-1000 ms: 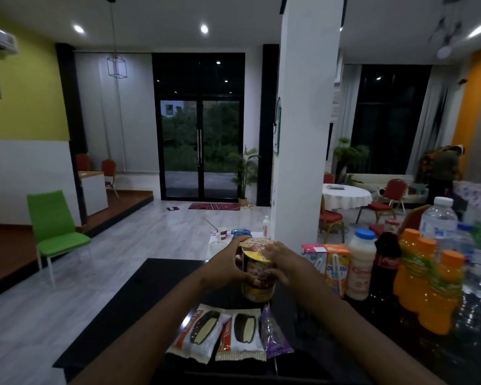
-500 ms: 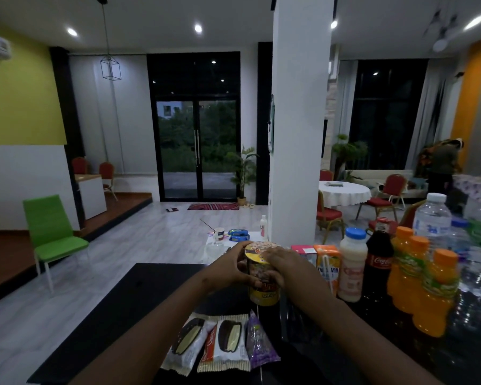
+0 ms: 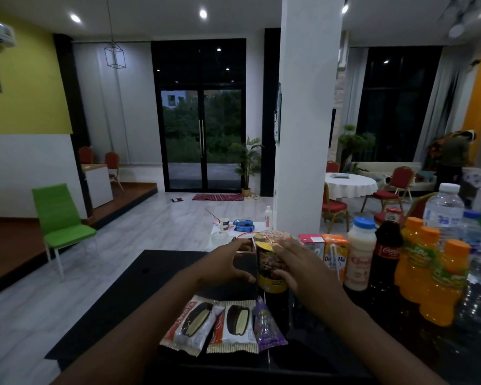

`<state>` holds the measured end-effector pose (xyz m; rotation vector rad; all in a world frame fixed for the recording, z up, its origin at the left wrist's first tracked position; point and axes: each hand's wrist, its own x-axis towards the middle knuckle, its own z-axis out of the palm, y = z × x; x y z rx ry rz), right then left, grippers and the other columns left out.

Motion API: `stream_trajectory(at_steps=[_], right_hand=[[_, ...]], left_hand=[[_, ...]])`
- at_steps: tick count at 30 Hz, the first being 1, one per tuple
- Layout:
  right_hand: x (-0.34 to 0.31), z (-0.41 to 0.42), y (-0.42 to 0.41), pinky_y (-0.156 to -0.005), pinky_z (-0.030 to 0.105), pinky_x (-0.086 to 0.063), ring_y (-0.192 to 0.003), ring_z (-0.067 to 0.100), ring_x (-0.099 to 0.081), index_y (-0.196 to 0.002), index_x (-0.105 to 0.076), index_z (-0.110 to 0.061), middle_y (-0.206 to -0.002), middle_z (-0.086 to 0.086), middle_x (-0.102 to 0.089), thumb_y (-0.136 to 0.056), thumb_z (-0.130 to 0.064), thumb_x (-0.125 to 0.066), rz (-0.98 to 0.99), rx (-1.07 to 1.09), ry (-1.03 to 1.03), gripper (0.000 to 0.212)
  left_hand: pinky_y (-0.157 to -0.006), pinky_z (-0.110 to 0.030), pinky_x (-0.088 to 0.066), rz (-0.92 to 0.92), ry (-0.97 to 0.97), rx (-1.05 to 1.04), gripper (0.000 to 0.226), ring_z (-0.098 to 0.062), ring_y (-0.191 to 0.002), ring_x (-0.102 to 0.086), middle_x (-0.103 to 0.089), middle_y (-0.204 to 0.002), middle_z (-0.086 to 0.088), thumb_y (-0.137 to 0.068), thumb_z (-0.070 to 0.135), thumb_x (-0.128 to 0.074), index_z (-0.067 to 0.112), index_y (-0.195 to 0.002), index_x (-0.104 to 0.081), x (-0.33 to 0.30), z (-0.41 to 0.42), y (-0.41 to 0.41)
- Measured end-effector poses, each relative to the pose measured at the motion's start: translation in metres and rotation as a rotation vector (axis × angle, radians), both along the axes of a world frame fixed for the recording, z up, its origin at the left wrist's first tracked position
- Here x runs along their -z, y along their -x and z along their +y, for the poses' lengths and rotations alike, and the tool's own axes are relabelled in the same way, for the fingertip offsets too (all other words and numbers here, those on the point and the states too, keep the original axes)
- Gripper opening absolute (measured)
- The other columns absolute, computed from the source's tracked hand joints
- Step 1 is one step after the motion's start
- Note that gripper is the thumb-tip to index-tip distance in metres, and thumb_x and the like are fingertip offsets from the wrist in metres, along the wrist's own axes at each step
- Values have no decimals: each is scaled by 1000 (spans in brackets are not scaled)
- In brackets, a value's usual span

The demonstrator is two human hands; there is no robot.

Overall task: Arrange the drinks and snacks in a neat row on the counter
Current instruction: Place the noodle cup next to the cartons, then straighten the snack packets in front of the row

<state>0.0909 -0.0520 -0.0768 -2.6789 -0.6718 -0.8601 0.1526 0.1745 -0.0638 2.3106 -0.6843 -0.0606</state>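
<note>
My right hand (image 3: 303, 268) grips a yellow cup of noodles (image 3: 270, 273) standing upright on the black counter (image 3: 150, 287). Just left of it, my left hand (image 3: 220, 265) curls around a second, darker cup (image 3: 245, 240) with a red-and-white rim, mostly hidden by my fingers. In front of the cups lie two chocolate pie packets (image 3: 192, 323) (image 3: 235, 326) and a purple snack packet (image 3: 265, 326). To the right stand a pink carton (image 3: 313, 243), an orange milk carton (image 3: 335, 254), a white milk bottle (image 3: 360, 257), a cola bottle (image 3: 386, 254) and orange juice bottles (image 3: 417, 262).
Water bottles (image 3: 443, 209) crowd the counter's far right behind the juice. A white pillar (image 3: 306, 134) rises just beyond the counter. A low white table (image 3: 233, 229) with a cup and tape sits on the floor behind it. A green chair (image 3: 61, 218) stands at left.
Both hands were wrapped around the yellow cup. Now my left hand has shifted left, and a second cup shows beside the yellow one. The view has moved slightly closer.
</note>
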Motion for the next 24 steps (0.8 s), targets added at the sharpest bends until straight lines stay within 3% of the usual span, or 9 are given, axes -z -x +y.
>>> stream_trajectory(at_steps=[3, 9, 12, 14, 17, 21, 24], right_hand=[[7, 5, 16, -107, 29, -18, -138, 19, -33, -139, -41, -23, -147, -1, -41, -88, -33, -63, -11, -24, -26, 57], [18, 16, 48, -114, 34, -26, -139, 13, -27, -142, -37, -25, -150, -6, -35, -87, -41, -61, 52, -71, -132, 62], [28, 24, 63, -113, 34, -30, -137, 9, -28, -142, -37, -28, -149, -7, -34, -84, -46, -63, 123, -106, -166, 66], [38, 31, 71, -112, 28, -27, -138, 6, -24, -144, -31, -33, -152, -11, -27, -81, -51, -66, 213, -133, -173, 74], [51, 43, 78, -110, 30, -31, -139, 8, -23, -144, -24, -42, -155, -14, -15, -75, -59, -66, 310, -114, -164, 82], [64, 58, 84, -110, 32, -32, -141, 12, -22, -143, -27, -42, -158, -10, -10, -77, -57, -66, 347, -77, -175, 79], [69, 65, 85, -109, 32, -34, -140, 15, -27, -142, -34, -36, -157, -7, -13, -83, -43, -65, 343, -41, -219, 66]], left_hand=[[-105, -33, -43, -41, -41, -58, 73, -10, -130, -46, -48, -144, 6, -77, 39, -77, 32, -139, -41, 5, 16, 24], [-97, -19, -39, -175, -120, -144, 53, 4, -122, -45, -50, -137, 20, -80, 55, -67, 45, -129, -49, 19, 46, 80], [-93, -17, -39, -130, -143, -151, 69, 5, -121, -44, -44, -137, 26, -71, 69, -65, 48, -133, -43, 24, 60, 107], [-99, -24, -42, -71, -178, -148, 85, 3, -124, -41, -38, -139, 28, -61, 76, -68, 51, -137, -36, 30, 67, 122], [-108, -34, -39, -79, -222, -161, 100, -3, -134, -34, -29, -149, 25, -53, 83, -68, 52, -140, -29, 40, 70, 137], [-115, -37, -29, -160, -247, -197, 97, -7, -142, -23, -24, -156, 19, -61, 82, -62, 45, -145, -29, 52, 65, 144], [-116, -36, -27, -206, -253, -239, 85, -9, -144, -22, -22, -158, 18, -74, 71, -60, 42, -147, -29, 60, 61, 144]])
